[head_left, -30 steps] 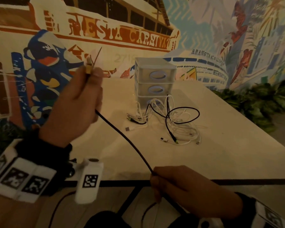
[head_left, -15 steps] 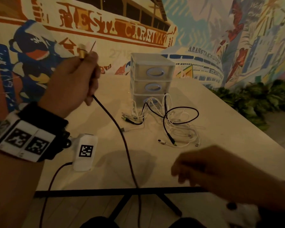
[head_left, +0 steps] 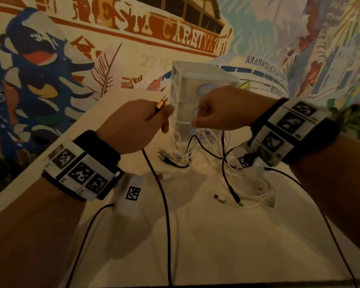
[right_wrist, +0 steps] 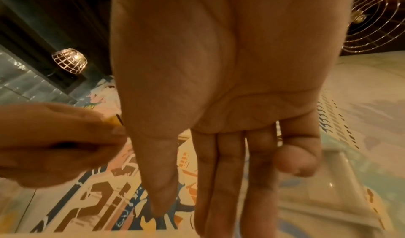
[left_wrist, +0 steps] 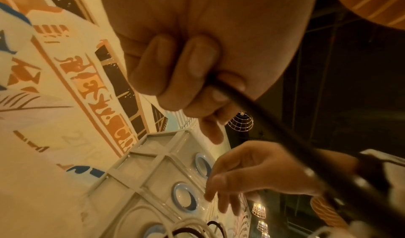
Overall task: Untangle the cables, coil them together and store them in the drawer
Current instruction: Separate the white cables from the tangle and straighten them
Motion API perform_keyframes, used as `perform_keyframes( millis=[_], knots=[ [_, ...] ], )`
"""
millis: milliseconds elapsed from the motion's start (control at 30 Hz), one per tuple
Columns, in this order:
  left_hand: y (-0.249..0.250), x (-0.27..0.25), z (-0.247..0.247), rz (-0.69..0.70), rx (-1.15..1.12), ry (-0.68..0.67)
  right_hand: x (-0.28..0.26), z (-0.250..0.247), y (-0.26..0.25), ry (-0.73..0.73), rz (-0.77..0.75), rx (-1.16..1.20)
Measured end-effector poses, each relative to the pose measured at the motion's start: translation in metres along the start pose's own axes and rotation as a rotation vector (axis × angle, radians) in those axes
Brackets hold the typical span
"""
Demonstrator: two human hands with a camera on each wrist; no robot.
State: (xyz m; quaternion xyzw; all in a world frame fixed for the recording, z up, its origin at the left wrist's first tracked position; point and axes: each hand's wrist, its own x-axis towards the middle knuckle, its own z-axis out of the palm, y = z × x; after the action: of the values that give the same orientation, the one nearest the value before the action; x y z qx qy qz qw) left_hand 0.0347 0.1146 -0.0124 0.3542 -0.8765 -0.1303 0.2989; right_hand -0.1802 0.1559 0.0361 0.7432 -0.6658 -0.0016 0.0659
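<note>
One black cable (head_left: 158, 183) hangs from left hand (head_left: 133, 125), fingers curled round it, gold plug (head_left: 160, 104) sticking up. Right hand (head_left: 222, 109) just right of it, fingers straight, empty. Cable tangle (head_left: 227, 169) lies on table (head_left: 216, 246) by far drawers (head_left: 185, 94).

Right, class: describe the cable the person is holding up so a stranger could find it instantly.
Start at the white plastic three-drawer unit at the back of the pale table. Just left of it, the left hand grips a thin black cable hanging toward the table's near edge. Unlike the tangled cables, its plug is gold.
</note>
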Motion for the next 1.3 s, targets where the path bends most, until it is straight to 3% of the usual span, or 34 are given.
perform_keyframes(
  millis=[100,400,933,1300],
  knots=[
    [-0.007,-0.006,-0.001,0.037,0.08,0.002,0.021,0.022,0.003,-0.112,0.026,-0.079],
    [-0.015,-0.012,0.003,0.058,0.081,0.026,0.034,0.036,-0.011,-0.124,0.079,-0.101],
    [-0.009,-0.016,0.0,-0.028,0.114,-0.015,0.008,-0.008,0.022,0.335,0.124,0.323],
    [-0.005,-0.017,0.005,-0.013,0.103,-0.017,0.007,0.012,0.022,0.373,0.088,0.434]
  ],
)
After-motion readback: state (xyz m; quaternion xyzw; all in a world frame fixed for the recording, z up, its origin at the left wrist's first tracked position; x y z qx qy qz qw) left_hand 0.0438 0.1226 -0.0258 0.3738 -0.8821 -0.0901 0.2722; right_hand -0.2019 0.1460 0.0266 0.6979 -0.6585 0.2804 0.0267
